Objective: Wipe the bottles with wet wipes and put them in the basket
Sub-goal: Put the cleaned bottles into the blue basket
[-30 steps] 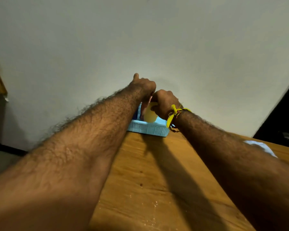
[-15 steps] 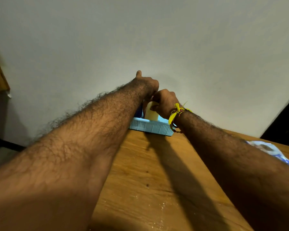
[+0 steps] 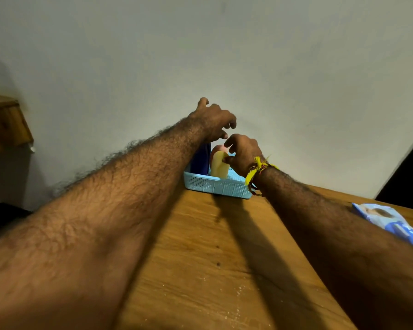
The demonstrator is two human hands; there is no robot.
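Reaching forward over the wooden table (image 3: 200,270), both bare forearms meet above a light blue basket (image 3: 215,185) at the far edge against the pale wall (image 3: 248,67). At far left a wooden ledge (image 3: 5,122) juts from that wall. The left hand (image 3: 212,120) hovers above the basket, fingers loosely curled and spread, gripping nothing. Below it a dark blue bottle (image 3: 200,159) stands upright in the basket, long axis vertical. Just right of it a pale yellow bottle (image 3: 219,166) also stands upright, smooth, with a rounded top pointing up; something pinkish shows behind it, too hidden to identify. The right hand (image 3: 243,153) touches the yellow bottle's upper side with thumb and fingertips, pinching lightly; a yellow thread band (image 3: 256,171) circles the wrist. The basket's plastic wall is perforated in a fine grid. At far right a glossy blue wipes pack (image 3: 389,220) lies flat on the grainy table.
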